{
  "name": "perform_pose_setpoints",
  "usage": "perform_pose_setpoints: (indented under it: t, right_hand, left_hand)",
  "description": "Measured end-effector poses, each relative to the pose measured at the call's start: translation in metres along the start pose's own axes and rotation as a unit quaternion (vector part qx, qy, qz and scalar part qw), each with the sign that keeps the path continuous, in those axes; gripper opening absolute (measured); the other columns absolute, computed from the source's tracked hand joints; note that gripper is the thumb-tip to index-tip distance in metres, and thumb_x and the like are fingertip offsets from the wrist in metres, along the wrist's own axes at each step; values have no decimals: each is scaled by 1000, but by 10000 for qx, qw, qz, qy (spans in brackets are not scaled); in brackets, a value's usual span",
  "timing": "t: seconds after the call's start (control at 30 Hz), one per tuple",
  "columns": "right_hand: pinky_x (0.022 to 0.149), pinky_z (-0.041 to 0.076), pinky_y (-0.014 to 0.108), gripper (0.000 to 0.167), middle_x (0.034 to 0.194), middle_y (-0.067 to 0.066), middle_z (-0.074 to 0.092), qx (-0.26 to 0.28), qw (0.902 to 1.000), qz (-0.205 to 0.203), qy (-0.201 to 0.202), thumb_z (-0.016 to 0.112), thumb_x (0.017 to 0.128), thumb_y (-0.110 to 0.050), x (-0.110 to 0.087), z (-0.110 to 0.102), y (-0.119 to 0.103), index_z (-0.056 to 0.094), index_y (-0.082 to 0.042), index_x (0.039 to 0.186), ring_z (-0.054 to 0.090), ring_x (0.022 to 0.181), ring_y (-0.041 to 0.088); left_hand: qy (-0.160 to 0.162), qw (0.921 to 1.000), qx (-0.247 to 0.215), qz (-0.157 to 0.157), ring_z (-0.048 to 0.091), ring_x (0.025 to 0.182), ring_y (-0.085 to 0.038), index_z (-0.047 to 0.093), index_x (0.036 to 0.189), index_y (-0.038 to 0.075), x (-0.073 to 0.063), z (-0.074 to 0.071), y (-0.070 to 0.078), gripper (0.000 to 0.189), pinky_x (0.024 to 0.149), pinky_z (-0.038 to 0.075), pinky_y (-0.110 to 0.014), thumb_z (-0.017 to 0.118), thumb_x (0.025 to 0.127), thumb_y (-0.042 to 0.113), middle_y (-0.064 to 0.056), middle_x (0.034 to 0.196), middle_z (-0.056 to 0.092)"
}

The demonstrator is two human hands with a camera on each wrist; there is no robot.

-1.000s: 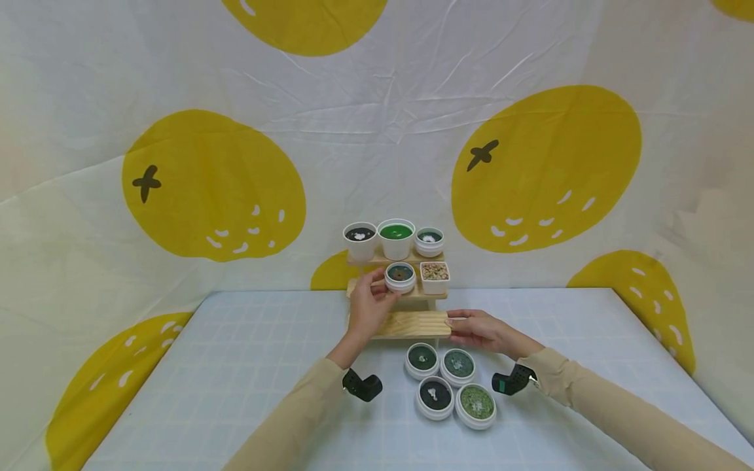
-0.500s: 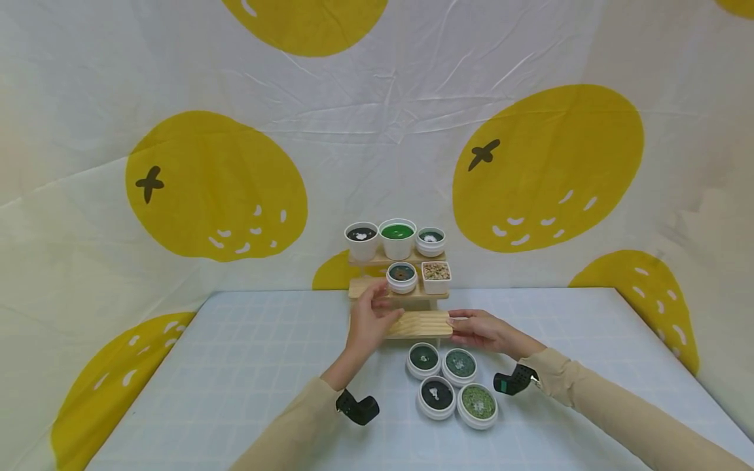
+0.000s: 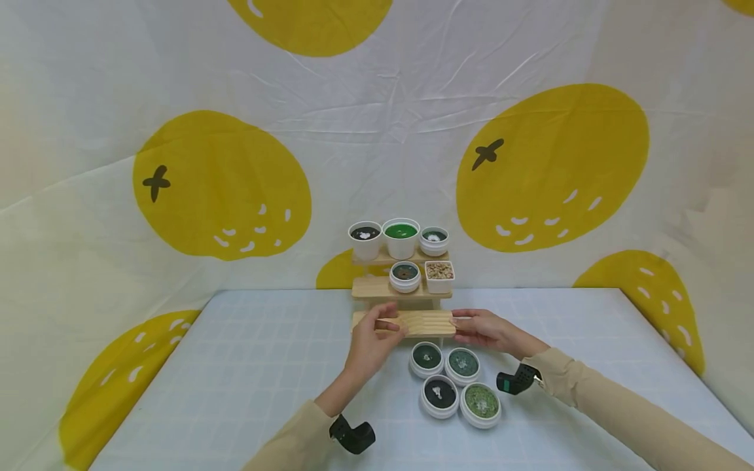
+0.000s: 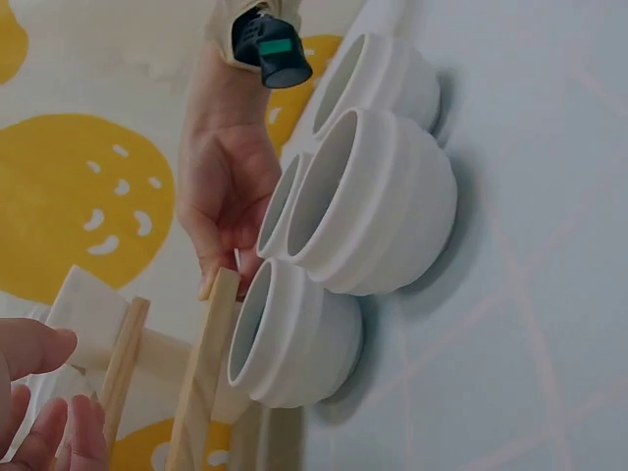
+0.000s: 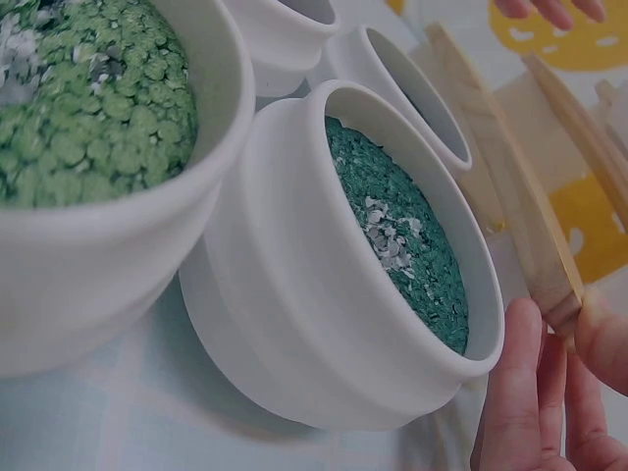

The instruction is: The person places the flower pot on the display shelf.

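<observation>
A three-step wooden stand (image 3: 427,323) is at the table's back edge. My right hand (image 3: 493,332) pinches the right end of its lowest step; in the right wrist view the thumb (image 5: 601,339) lies on one side of the board and the fingers on the other. My left hand (image 3: 370,343) hovers over the left part of that step, fingers loosely bent and holding nothing. Above it, on the middle step, sit a round white pot (image 3: 405,282) with dark teal filling and a square white pot (image 3: 440,284) of tan bits. The lowest step bears no pot.
Two taller white cups, one dark-filled (image 3: 365,247) and one green-filled (image 3: 402,244), and a short pot (image 3: 434,246) line the top step. Several round white pots, one with light green flakes (image 3: 481,401), cluster before the stand. A patterned cloth hangs behind.
My left hand has let go of the round pot on the middle step and drawn down and back toward the lowest step. My right hand has kept its hold on the stand.
</observation>
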State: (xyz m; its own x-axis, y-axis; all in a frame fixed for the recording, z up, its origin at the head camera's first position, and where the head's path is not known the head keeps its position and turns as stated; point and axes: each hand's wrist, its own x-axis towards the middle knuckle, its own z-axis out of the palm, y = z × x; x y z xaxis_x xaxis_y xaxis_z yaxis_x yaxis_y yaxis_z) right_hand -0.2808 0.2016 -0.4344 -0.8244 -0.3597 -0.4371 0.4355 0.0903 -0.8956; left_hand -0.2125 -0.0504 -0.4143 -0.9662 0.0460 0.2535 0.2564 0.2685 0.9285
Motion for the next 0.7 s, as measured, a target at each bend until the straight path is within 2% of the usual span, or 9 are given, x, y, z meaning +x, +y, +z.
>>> perform_pose_setpoints:
  t: [0.23, 0.43, 0.7]
  right_hand:
    - [75, 56, 19, 62, 95, 3, 64, -48, 9999, -53, -83, 52, 98, -13, -3, -1, -1, 20, 6, 148, 64, 80, 7]
    - [77, 56, 19, 62, 104, 7, 60, -95, 9993, -201, -286, 51, 99, -13, -10, -4, 0, 19, 9, 147, 64, 81, 7]
    - [78, 56, 20, 60, 105, 8, 61, -176, 9995, -135, -216, 51, 98, -14, -8, -4, 0, 23, 8, 147, 64, 82, 9]
  left_hand:
    - [-274, 9996, 19, -4, 65, 89, -22, 58, 123, 1, -16, -4, -7, 46, 73, 53, -17, 75, 81, 7, -20, 114, 64]
    - [-414, 9990, 143, -75, 65, 89, -21, 60, 122, 3, -25, -8, -13, 44, 71, 52, -18, 75, 82, 12, -20, 112, 66]
    - [-521, 9982, 65, -276, 64, 91, -23, 61, 119, 2, -36, -7, -21, 43, 73, 51, -17, 77, 79, 11, -21, 113, 65]
